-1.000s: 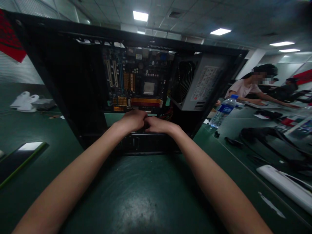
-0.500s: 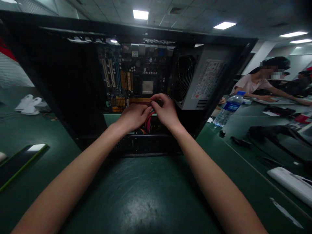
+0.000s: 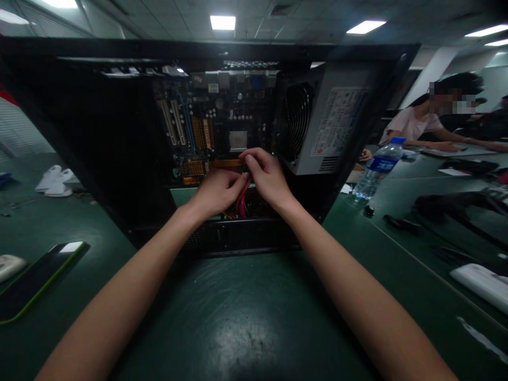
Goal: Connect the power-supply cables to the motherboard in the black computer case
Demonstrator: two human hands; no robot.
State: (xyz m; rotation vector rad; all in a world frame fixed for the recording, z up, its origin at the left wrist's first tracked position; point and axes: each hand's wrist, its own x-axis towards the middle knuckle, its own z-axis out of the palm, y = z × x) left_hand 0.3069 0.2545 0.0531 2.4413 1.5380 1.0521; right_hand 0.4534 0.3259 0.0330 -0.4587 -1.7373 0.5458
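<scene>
Our two hands meet inside an open black computer case (image 3: 257, 235), low and near its middle, at a cable bundle (image 3: 242, 202) of red and pink strands. The bundle points up toward our fingertips, its visible length upright and bowed toward the left; its lower end fans out behind the front rail. The case stands on edge on the green counter (image 3: 246, 317), open side facing us, its long axis running left to right.

On the power supply (image 3: 329, 132), at the case's upper right, a pale label (image 3: 333, 121) carries dense print and a round reddish mark, too small for us to read. A gold strip on the motherboard (image 3: 254, 124) bears lettering we cannot make out for certain. The bottle (image 3: 379, 169) right of the case wears a blue label with white marks, also unreadable.

Our forearms reach forward from the lower corners and converge. Our left hand (image 3: 218, 191) is palm-down, thumb and fingers pinched at the bundle's top. Our right hand (image 3: 268, 177) curls beside it, thumb raised near the bent index finger; we cannot tell whether it grips a strand.

A phone (image 3: 39, 278) with a green edge lies at left, and a person (image 3: 416, 124) leans over the surface at far right.
</scene>
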